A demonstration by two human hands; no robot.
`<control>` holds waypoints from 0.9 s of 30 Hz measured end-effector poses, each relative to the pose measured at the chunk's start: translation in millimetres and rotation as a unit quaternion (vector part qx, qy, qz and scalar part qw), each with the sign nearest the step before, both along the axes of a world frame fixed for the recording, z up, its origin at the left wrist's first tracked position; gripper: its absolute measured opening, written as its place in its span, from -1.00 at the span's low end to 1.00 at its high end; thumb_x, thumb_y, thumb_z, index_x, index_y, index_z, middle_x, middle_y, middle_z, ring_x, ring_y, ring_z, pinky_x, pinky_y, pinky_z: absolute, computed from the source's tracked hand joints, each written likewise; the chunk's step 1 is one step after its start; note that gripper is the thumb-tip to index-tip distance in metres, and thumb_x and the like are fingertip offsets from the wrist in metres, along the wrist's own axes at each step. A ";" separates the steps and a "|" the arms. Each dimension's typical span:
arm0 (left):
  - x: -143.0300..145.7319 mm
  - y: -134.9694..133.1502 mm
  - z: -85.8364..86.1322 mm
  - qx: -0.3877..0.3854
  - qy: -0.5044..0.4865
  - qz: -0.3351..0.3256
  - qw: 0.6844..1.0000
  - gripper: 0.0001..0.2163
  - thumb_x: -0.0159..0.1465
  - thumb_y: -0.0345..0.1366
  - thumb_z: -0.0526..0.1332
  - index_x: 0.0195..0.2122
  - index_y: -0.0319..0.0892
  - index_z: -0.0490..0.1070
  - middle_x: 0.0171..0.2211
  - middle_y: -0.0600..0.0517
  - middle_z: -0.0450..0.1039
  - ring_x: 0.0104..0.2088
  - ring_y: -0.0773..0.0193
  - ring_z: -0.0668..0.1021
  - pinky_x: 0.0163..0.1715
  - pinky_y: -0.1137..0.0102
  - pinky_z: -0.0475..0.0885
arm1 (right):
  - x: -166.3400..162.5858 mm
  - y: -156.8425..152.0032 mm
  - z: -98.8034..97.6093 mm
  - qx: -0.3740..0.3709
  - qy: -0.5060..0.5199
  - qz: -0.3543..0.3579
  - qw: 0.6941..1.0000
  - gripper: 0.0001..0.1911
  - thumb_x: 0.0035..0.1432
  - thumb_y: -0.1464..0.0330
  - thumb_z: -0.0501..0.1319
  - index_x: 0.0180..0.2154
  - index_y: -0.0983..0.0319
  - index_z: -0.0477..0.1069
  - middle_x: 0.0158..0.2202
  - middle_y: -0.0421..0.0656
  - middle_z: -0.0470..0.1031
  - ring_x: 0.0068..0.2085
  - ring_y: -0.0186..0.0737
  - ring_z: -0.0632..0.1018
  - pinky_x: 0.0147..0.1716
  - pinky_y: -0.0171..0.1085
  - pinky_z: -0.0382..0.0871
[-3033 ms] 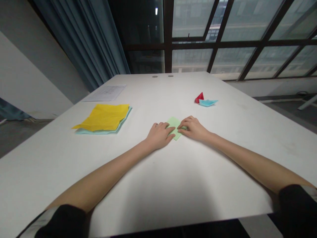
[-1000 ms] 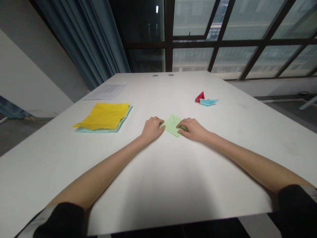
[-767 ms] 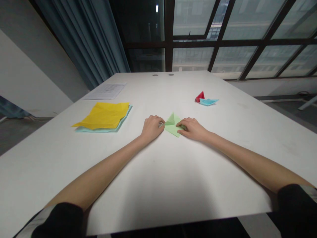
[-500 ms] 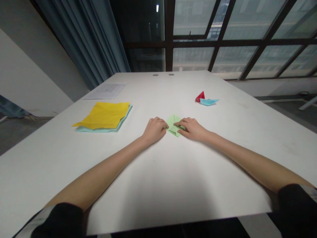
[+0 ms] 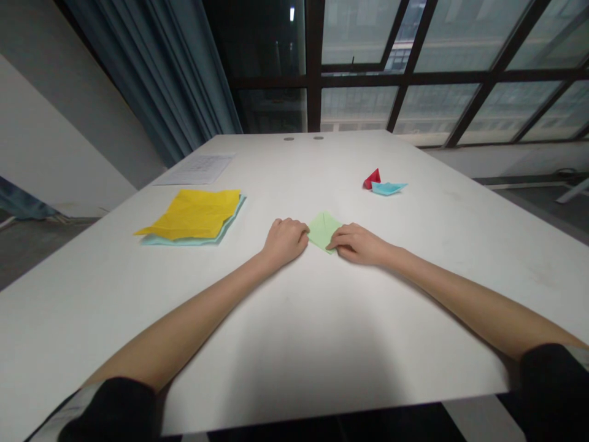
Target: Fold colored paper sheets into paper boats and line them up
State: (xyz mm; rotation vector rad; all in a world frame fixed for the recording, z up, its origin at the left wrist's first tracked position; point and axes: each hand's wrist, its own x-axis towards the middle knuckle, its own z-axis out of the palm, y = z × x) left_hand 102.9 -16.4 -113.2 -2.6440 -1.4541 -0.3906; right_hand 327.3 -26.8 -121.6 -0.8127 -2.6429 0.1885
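Note:
A small folded sheet of light green paper [image 5: 322, 229] lies on the white table between my two hands, with a crease line showing near its far corner. My left hand [image 5: 287, 240] is closed at the paper's left corner, thumb and fingers pinching that edge. On the near right side, my right hand [image 5: 357, 243] has its fingertips together on the paper's lower right edge, pressing it. The fingers of both hands hide the side corners of the paper.
Yellow paper sheets [image 5: 197, 213] lie over pale blue ones [image 5: 184, 242] on the left. Behind them is a printed sheet [image 5: 196, 169]. To the right stand a red folded paper piece [image 5: 372, 179] and a blue folded paper boat [image 5: 389, 188]. The white table [image 5: 285, 344] extends toward the windows.
My right hand's fingers have drawn back to the near right edge and closed there. The raised near flap of the green paper now lies flat. My left hand has shifted slightly left.

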 end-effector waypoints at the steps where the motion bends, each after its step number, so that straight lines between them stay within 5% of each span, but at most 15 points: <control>1: -0.5 0.5 -0.5 0.008 -0.005 0.026 1.000 -0.72 0.25 -0.29 -0.01 -0.25 -0.18 0.50 -0.26 -0.08 0.52 -0.20 0.09 0.47 -0.22 0.22 0.24 | -0.3 -0.9 0.6 0.006 -0.004 -0.005 1.000 -0.74 0.07 0.50 0.09 -0.23 0.21 0.49 -0.29 -0.12 0.50 -0.24 -0.21 0.47 -0.21 -0.22 0.23; 7: -2.8 4.8 -2.9 -0.019 -0.084 0.092 0.992 -0.65 0.26 -0.11 0.01 -0.35 -0.15 0.54 -0.26 -0.11 0.52 -0.16 0.00 0.45 -0.20 0.17 0.27 | -1.7 -3.2 3.1 0.017 -0.016 -0.040 0.999 -0.78 0.18 0.30 0.09 -0.24 0.23 0.46 -0.30 -0.11 0.50 -0.24 -0.18 0.47 -0.22 -0.22 0.21; 11: -0.1 8.7 -3.4 -0.114 -0.229 0.113 0.960 -0.75 0.16 -0.11 0.14 -0.38 -0.16 0.52 -0.37 -0.05 0.54 -0.31 0.13 0.51 -0.31 0.30 0.32 | -2.1 -2.0 2.4 0.013 -0.006 -0.060 0.998 -0.79 0.19 0.29 0.09 -0.25 0.22 0.46 -0.29 -0.10 0.50 -0.23 -0.19 0.47 -0.21 -0.22 0.20; 17: 4.7 11.7 -7.6 -0.236 -0.396 0.092 0.883 -0.85 -0.06 -0.33 0.31 -0.43 -0.20 0.42 -0.61 0.12 0.40 -0.59 0.36 0.43 -0.55 0.47 0.27 | -2.4 1.0 -2.4 -0.007 0.018 -0.107 0.994 -0.82 0.16 0.28 0.12 -0.29 0.19 0.46 -0.28 -0.12 0.47 -0.21 -0.17 0.44 -0.19 -0.19 0.21; 21: 10.1 8.6 -5.1 -0.314 -0.519 0.085 0.790 -0.82 -0.06 -0.45 0.29 -0.42 -0.22 0.34 -0.63 0.13 0.37 -0.64 0.41 0.39 -0.62 0.51 0.23 | -2.5 5.4 -8.1 -0.016 0.099 -0.194 0.976 -0.81 0.06 0.24 0.21 -0.30 0.20 0.43 -0.21 -0.08 0.36 -0.15 -0.11 0.39 -0.11 -0.12 0.23; 24: 13.6 5.5 -0.8 -0.333 -0.597 0.089 0.724 -0.81 -0.06 -0.50 0.28 -0.41 -0.24 0.33 -0.58 0.10 0.40 -0.59 0.40 0.45 -0.55 0.50 0.30 | -3.9 10.8 -11.3 -0.038 0.224 -0.270 0.936 -0.58 -0.09 0.22 0.30 -0.17 0.23 0.32 -0.11 -0.03 0.27 -0.09 -0.07 0.36 -0.10 -0.10 0.27; 27: 14.1 4.2 1.6 -0.328 -0.643 0.084 0.687 -0.82 -0.05 -0.50 0.29 -0.42 -0.25 0.33 -0.56 0.10 0.40 -0.54 0.42 0.47 -0.45 0.48 0.36 | -7.3 15.0 -10.3 -0.143 0.330 -0.319 0.877 -0.26 -0.24 0.18 0.37 -0.01 0.22 0.17 -0.02 0.01 0.21 -0.16 -0.12 0.39 -0.20 -0.11 0.34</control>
